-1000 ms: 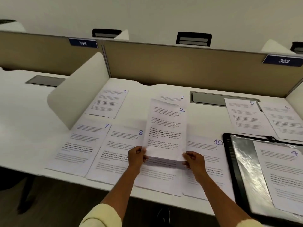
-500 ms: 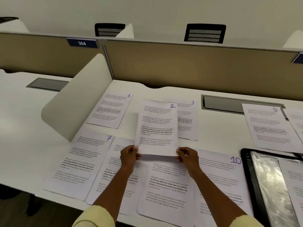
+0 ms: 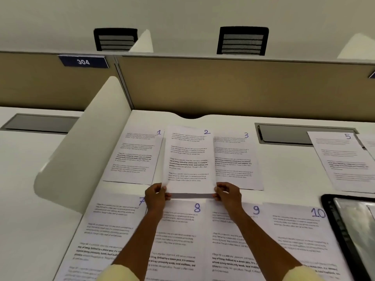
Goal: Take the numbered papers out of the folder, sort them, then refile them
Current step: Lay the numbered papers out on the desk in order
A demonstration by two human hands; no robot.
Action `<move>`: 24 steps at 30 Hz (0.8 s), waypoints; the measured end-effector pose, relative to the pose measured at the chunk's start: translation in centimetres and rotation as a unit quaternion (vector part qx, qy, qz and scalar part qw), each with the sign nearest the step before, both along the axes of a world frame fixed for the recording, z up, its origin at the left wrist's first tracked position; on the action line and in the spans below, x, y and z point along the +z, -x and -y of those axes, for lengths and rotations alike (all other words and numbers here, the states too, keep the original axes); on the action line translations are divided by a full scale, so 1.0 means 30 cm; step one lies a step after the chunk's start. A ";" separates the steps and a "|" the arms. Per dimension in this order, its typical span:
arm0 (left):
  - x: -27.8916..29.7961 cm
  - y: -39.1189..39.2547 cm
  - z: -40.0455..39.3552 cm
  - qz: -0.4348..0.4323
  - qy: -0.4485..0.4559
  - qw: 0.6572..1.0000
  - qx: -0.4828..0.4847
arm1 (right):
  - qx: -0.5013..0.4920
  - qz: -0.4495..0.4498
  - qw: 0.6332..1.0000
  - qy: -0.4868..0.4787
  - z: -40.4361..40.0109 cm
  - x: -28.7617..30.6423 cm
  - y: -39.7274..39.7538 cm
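While each hand (image 3: 156, 196) (image 3: 228, 194) pinches a corner, paper 2 (image 3: 188, 159) lies between papers 1 (image 3: 135, 157) and 3 (image 3: 235, 161).

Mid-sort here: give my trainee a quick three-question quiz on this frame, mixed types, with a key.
1. True or false: paper 2 lies flat, released.
2. Paper 2 sits between which sheets? A) 7 and 8 B) 1 and 3 C) 9 and 10
3. Fill in: the left hand and right hand pinch its ____ corners.

Key: 1 false; 2 B, paper 1 and paper 3; 3 near (bottom).
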State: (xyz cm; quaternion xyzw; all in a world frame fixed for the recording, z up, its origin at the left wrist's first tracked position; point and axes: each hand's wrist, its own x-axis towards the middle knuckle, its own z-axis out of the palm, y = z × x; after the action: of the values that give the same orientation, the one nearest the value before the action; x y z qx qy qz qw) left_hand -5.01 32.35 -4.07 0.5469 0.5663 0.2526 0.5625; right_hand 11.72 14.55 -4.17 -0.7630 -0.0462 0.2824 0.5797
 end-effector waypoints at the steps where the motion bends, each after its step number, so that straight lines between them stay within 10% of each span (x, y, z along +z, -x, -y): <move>1: -0.001 -0.005 -0.024 -0.005 -0.003 1.000 -0.001 | -0.007 0.005 1.000 0.002 -0.024 0.001 0.005; 24: -0.062 -0.046 -0.195 -0.061 -0.083 0.994 -0.030 | -0.097 0.082 0.989 0.080 -0.224 -0.060 0.052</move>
State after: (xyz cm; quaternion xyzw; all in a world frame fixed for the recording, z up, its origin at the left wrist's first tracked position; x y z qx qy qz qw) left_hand -3.63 38.20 -5.92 0.6228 0.5601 0.2476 0.4869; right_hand 10.16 21.26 -5.97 -0.8284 0.0034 0.1643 0.5355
